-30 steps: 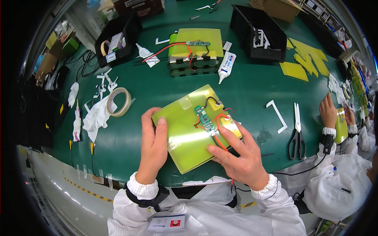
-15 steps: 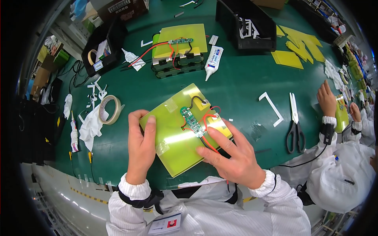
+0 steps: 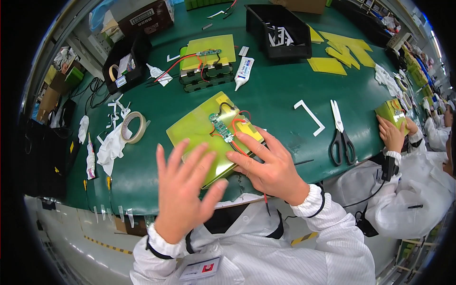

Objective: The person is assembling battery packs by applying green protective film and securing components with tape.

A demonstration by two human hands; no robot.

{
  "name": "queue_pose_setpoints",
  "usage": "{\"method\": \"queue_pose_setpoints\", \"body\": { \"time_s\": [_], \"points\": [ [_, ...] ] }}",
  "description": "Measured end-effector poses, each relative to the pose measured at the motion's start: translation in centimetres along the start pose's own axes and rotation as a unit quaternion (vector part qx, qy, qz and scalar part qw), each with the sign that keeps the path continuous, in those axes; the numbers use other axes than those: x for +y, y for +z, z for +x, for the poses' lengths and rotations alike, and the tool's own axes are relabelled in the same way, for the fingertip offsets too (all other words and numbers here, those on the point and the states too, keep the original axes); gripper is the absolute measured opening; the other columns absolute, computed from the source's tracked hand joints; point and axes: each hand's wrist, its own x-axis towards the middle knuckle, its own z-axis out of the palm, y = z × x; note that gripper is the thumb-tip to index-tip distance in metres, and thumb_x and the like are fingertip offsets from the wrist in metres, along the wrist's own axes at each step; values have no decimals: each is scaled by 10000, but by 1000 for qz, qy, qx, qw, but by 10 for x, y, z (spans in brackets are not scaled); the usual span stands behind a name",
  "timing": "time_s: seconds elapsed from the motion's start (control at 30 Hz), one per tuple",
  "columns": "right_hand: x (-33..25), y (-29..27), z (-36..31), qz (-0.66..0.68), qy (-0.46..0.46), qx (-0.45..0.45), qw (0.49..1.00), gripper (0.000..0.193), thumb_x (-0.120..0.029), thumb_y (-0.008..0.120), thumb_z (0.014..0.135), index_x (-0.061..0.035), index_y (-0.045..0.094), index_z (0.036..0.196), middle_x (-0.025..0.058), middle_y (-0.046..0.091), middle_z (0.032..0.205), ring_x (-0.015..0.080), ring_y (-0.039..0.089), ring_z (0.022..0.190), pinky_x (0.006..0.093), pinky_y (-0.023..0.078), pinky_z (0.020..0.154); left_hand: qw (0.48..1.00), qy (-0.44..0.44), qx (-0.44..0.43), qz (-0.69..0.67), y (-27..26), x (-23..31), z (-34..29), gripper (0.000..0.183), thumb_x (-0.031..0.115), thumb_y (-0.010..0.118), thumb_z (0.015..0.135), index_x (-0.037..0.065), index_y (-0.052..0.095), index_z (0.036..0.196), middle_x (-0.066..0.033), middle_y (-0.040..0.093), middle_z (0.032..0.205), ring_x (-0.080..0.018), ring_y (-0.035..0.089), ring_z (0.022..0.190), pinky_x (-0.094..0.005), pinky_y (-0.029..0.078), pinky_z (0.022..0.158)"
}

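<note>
A battery pack [image 3: 187, 127] covered with a yellow-green sheet lies tilted on the green table in front of me. A small green circuit board [image 3: 220, 128] sits on its top, with red and black wires running off it. My right hand [image 3: 270, 168] grips the pack's right edge, fingers over the thick red wires, the thumb near the board's lower end. My left hand [image 3: 185, 190] is spread over the pack's lower left part, fingers apart and holding nothing; whether its fingertips touch the sheet I cannot tell.
Behind the pack stands a second battery pack [image 3: 207, 71], beside a white glue tube [image 3: 244, 72]. To the right lie scissors [image 3: 340, 135] and a white L-shaped strip [image 3: 309, 118]; to the left, a tape roll [image 3: 134, 127]. A co-worker's hand [image 3: 392, 135] holds another pack.
My left hand has let go of the pack's left edge and opened, moving right and nearer over it. My right hand keeps its grip. The co-worker has lifted a pack.
</note>
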Motion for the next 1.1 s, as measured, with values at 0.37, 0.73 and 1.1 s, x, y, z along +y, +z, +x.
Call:
{"method": "queue_pose_setpoints", "body": {
  "time_s": [0.37,0.73,1.1],
  "points": [
    [0,6,-5,-22,-19,24,999,452,-174,838,711,-196,730,1149,89,607,1315,418,612,1115,467,546,903,991,38,126,-25,64,-10,-14,612,133,823,731,72,610,1302,-73,581,1342,-371,440,1320,-594,202,1170],
    [13,-21,8,63,41,17,997,513,-109,863,654,-89,706,1142,85,703,1166,278,693,936,342,567,788,985,38,167,-30,69,-10,-9,523,133,820,724,94,671,1224,-37,617,1295,-342,480,1273,-609,191,1169],
    [30,-27,8,36,-13,11,999,333,-121,815,715,-92,714,1031,58,718,1045,257,682,868,359,543,769,981,33,189,-35,73,-9,-9,376,176,769,829,78,703,1185,-61,654,1245,-361,500,1252,-595,190,1174]
  ]
}}
